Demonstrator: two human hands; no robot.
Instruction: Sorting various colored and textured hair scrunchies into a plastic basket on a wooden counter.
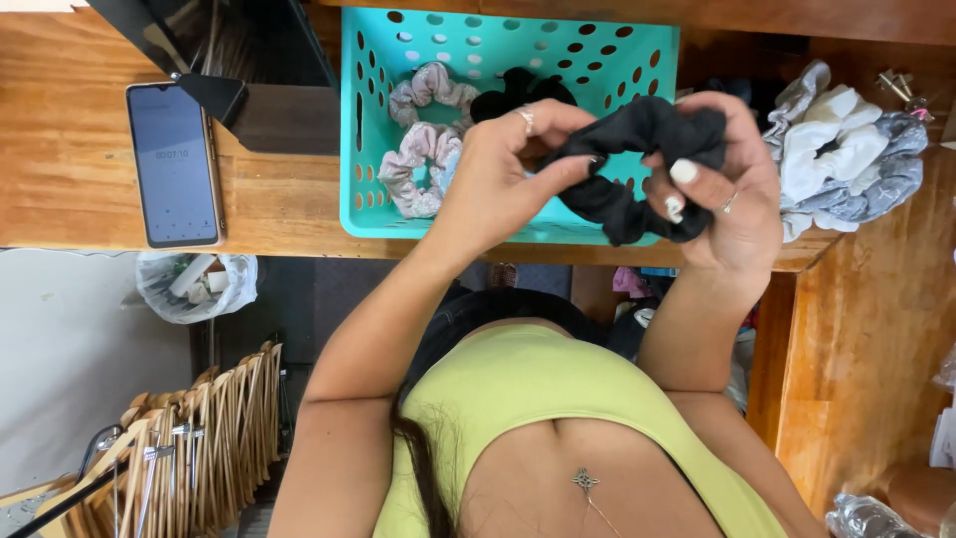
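Observation:
Both hands hold one dark grey scrunchie [637,134] above the front edge of a turquoise perforated basket [370,214]. My left hand [503,169], with a ring on one finger, pinches the scrunchie's left side. My right hand [732,189] grips its right side, fingers curled through the loop. Inside the basket lie two pale pink patterned scrunchies [418,164] and a black one [518,90].
A pile of white and grey scrunchies [846,149] lies on the wooden table [70,189] to the right. A smartphone [171,164] lies at left beside a dark stand [249,60]. Wooden hangers [199,438] and a plastic bag [194,284] sit below the table.

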